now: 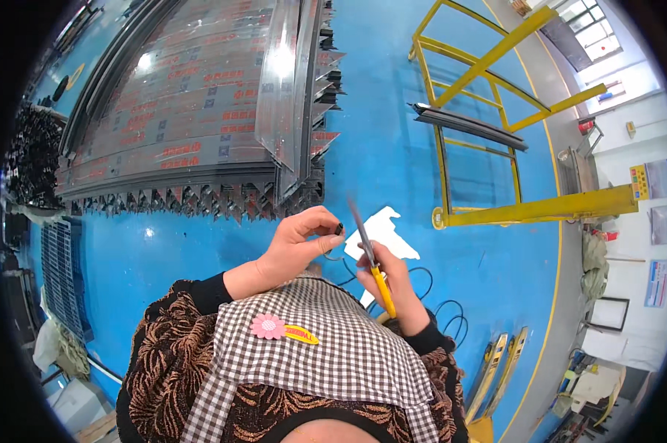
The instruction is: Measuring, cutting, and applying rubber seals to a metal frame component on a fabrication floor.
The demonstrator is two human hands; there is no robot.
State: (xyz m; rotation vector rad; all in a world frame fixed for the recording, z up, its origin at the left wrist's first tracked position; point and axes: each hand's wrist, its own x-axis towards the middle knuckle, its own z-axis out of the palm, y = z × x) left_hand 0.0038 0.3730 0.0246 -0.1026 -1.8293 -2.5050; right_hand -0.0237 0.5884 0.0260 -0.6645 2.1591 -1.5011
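Observation:
My left hand (298, 242) is raised in front of my apron, thumb and forefinger closed on a small black piece (339, 229) that looks like a strip's end. Most of the piece is hidden by the fingers. A thin dark curve shows just below those fingertips. In my right hand (394, 280) is a pair of yellow-handled scissors (381, 286), the fingers wrapped round the handles. Its blades point up and away, their tips blurred and a little apart from the black piece.
Ahead on the left lies a large stack of dark framed panels (201, 111) with jagged profile ends. A yellow metal rack (540, 207) stands at right, bearing dark profiles (470, 127). On the blue floor are a white sheet (384, 230) and a looped black cord (451, 325).

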